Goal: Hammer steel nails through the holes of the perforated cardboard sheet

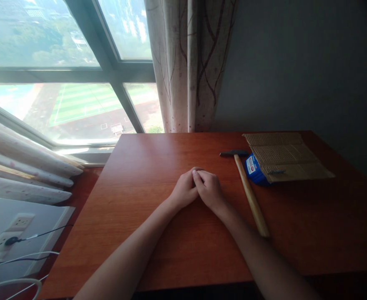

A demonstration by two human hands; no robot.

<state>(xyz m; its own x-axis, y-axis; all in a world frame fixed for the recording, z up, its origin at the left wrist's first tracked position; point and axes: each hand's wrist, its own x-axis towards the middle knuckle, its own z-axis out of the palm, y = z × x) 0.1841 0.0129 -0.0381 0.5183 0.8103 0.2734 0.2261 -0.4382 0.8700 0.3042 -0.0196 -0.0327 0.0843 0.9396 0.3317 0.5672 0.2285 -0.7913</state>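
Observation:
My left hand (186, 189) and my right hand (211, 189) rest together on the brown wooden table (133, 187), fingers folded in and the two hands touching. No object shows in either hand. Just right of my right hand lies a hammer (249, 193) with a pale wooden handle and a dark metal head at its far end. Beside the hammer's head is a blue package (256, 170) with a white label, partly hidden under a piece of corrugated cardboard (280, 152). A few small, thin metal pieces (276, 171), perhaps nails, lie on the cardboard.
A large window (114, 75) and patterned curtains (183, 62) stand behind and left of the table. Wall sockets (11, 233) with a black plug and several cables are at the lower left. A dark wall (296, 66) rises behind the table on the right.

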